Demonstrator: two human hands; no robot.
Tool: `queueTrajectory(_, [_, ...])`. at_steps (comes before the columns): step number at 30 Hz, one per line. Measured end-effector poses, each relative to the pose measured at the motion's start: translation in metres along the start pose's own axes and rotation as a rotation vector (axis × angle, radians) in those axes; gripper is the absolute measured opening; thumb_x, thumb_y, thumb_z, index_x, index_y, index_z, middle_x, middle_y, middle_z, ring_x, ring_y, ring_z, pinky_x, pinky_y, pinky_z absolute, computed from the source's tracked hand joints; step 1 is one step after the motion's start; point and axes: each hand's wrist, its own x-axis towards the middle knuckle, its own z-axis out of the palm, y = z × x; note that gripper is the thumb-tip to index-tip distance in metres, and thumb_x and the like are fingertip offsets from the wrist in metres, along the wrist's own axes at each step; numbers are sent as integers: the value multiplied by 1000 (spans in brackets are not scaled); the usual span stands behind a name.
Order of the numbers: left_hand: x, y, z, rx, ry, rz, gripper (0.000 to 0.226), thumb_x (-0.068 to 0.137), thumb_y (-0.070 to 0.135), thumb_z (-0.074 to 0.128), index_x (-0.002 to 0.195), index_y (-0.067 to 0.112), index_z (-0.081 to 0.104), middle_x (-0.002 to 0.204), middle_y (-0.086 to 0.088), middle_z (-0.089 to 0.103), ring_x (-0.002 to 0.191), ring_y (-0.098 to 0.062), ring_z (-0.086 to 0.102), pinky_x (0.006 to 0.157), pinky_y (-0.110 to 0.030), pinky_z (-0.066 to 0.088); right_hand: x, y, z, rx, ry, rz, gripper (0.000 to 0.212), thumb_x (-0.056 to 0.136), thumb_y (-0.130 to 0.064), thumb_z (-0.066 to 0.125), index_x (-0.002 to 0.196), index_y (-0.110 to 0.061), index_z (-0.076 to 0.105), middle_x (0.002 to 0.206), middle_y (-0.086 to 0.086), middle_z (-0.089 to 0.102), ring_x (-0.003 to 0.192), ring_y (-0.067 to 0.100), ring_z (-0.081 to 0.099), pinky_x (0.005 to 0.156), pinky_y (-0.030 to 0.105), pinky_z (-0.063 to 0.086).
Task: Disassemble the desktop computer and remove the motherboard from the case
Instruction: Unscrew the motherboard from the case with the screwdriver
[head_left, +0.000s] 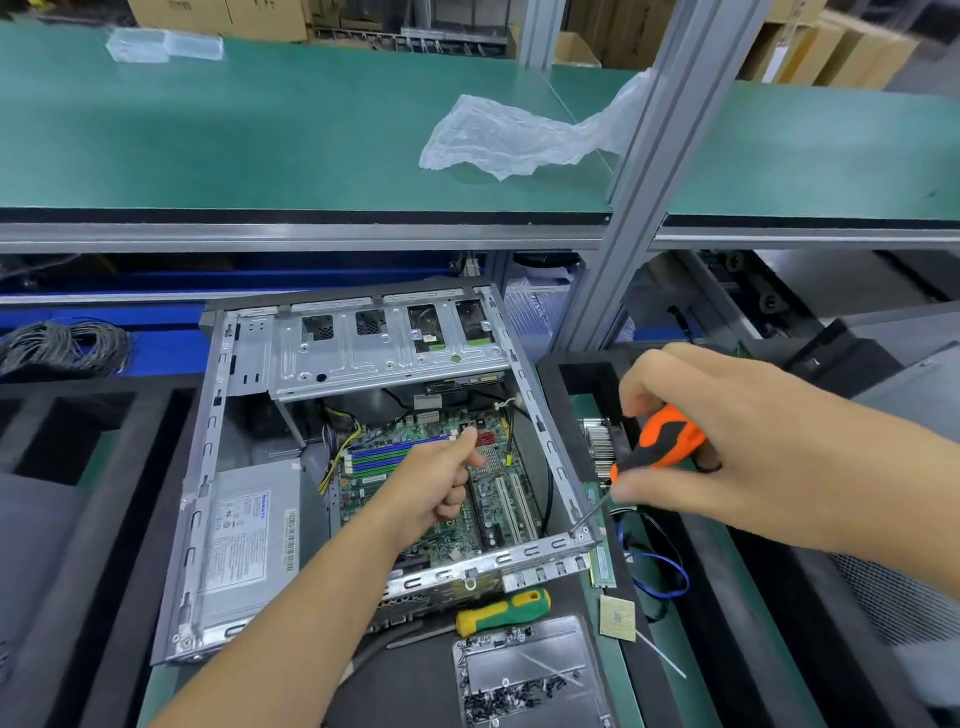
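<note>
The open grey computer case (208, 457) lies on the bench in front of me. Its green motherboard (498, 499) sits inside on the floor of the case, with the silver power supply (249, 530) to its left. My left hand (441, 483) hovers over the board with fingers curled and thumb out; nothing shows in it. My right hand (727, 441) grips an orange and black screwdriver (670, 436). Its thin shaft points down-left, and the tip is at the case's near right corner.
A green and yellow screwdriver (504, 610) lies in front of the case, beside a metal tray (571, 644) holding several screws. Right of the case lie a heatsink (597, 447), a memory stick (602, 564), a processor chip (617, 617) and a blue cable (670, 571). Black foam trays (78, 519) flank the left.
</note>
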Motion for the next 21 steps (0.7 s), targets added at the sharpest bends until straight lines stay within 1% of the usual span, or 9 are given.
queueTrajectory(1, [1, 0, -1, 5, 3, 0, 41, 98, 45, 51, 100, 5, 60, 58, 4, 32, 49, -11, 29, 45, -24, 24, 1, -1, 1, -21, 24, 12, 35, 74, -70, 52, 91, -44, 36, 91, -21, 49, 79, 5, 52, 70, 27, 45])
queueTrajectory(3, [2, -1, -2, 27, 10, 0, 42, 98, 46, 51, 101, 5, 60, 58, 4, 33, 48, -11, 30, 45, -25, 24, 3, -2, 3, -40, 59, 9, 26, 78, -59, 51, 86, -40, 36, 83, -17, 51, 76, 7, 52, 67, 26, 45])
queueTrajectory(6, [3, -3, -3, 81, 24, 4, 43, 98, 46, 50, 99, 5, 61, 57, 4, 36, 48, -11, 32, 45, -25, 26, 4, -2, 0, -36, 101, 13, 22, 76, -48, 56, 82, -36, 40, 76, -14, 52, 73, 8, 51, 59, 22, 41])
queueTrajectory(8, [4, -4, -3, 127, 24, 4, 45, 98, 49, 49, 99, 5, 61, 58, 4, 38, 48, -11, 34, 44, -24, 28, 5, 0, -5, -31, 140, 26, 22, 75, -43, 61, 80, -34, 42, 77, -13, 52, 73, 6, 51, 56, 17, 39])
queueTrajectory(11, [5, -6, -3, 177, 19, -7, 49, 96, 53, 48, 96, 6, 62, 58, 5, 41, 50, -10, 38, 45, -23, 32, 6, 6, -15, -48, 226, 28, 24, 73, -36, 68, 78, -32, 44, 76, -13, 54, 71, 0, 52, 61, 8, 38])
queueTrajectory(13, [6, -7, -3, 207, 31, -14, 52, 95, 57, 46, 94, 8, 61, 60, 4, 43, 52, -11, 40, 47, -23, 34, 6, 11, -20, -48, 283, 43, 25, 73, -35, 70, 78, -30, 46, 80, -16, 56, 69, 3, 53, 59, 8, 38])
queueTrajectory(15, [6, -7, -4, 244, 52, -19, 56, 94, 62, 42, 90, 10, 60, 61, 4, 44, 54, -12, 41, 50, -25, 36, 6, 14, -24, -20, 335, 64, 27, 76, -37, 73, 77, -29, 47, 79, -18, 58, 65, 6, 54, 55, 7, 38])
queueTrajectory(18, [8, -8, -4, 282, 88, -45, 62, 92, 69, 35, 83, 12, 58, 62, 4, 46, 55, -14, 42, 53, -27, 38, 5, 16, -28, -5, 407, 88, 22, 72, -40, 66, 78, -30, 48, 78, -18, 59, 66, 10, 53, 54, 7, 37])
queueTrajectory(21, [10, -10, -3, 343, 117, -84, 71, 88, 76, 29, 81, 12, 59, 63, 2, 50, 56, -15, 44, 53, -28, 39, 5, 18, -32, -15, 450, 90, 20, 73, -41, 63, 79, -30, 48, 80, -20, 58, 69, 11, 53, 55, 7, 37])
